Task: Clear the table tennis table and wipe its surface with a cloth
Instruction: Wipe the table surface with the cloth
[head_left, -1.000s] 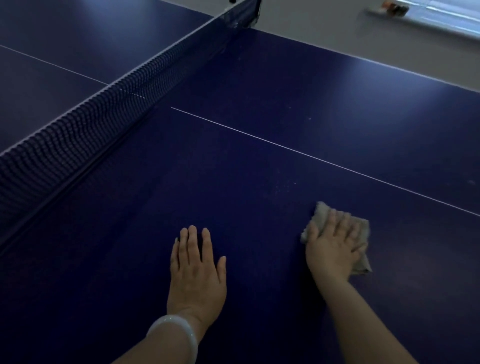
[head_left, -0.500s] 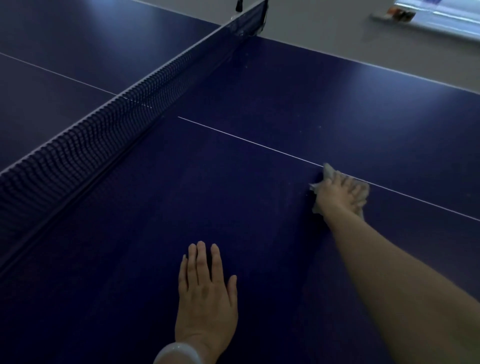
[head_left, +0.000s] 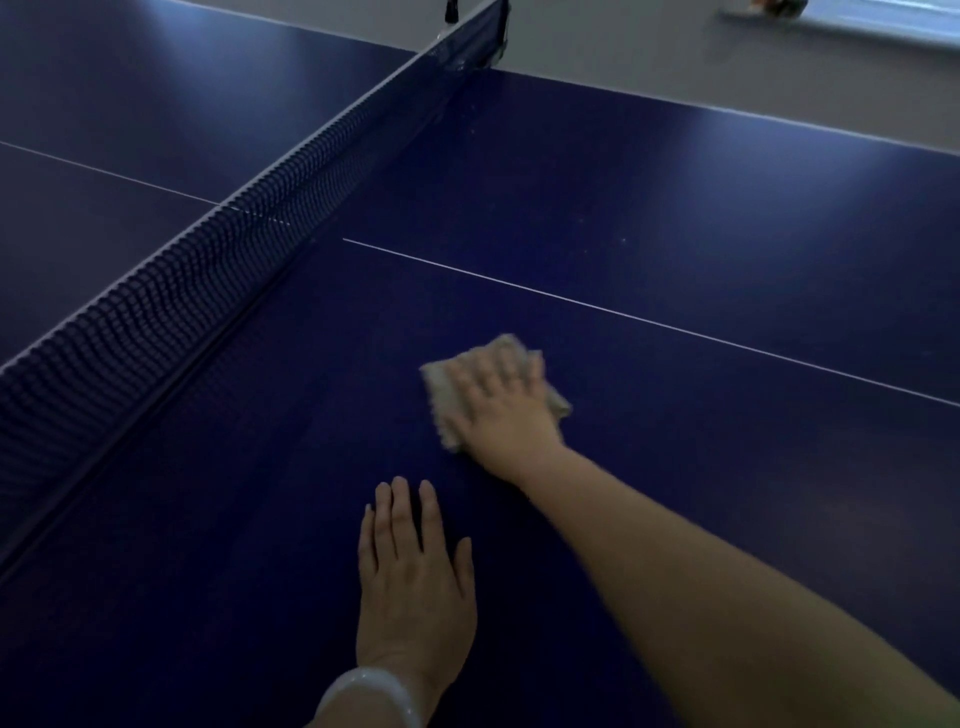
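Observation:
A dark blue table tennis table (head_left: 675, 218) fills the view. My right hand (head_left: 501, 405) lies flat with straight fingers on a beige cloth (head_left: 441, 387), pressing it onto the surface just below the white centre line (head_left: 597, 306). The hand and cloth are motion-blurred. My left hand (head_left: 413, 577) rests palm down on the table nearer to me, fingers straight and together, a pale bangle at the wrist.
The black net (head_left: 218, 249) runs diagonally from the left edge to a post (head_left: 478, 36) at the top. Beyond the table's far edge lies grey floor (head_left: 649, 47), with a bright strip at the top right.
My right hand slid the cloth back from the centre line, toward me and to the left. My left hand stayed flat in place.

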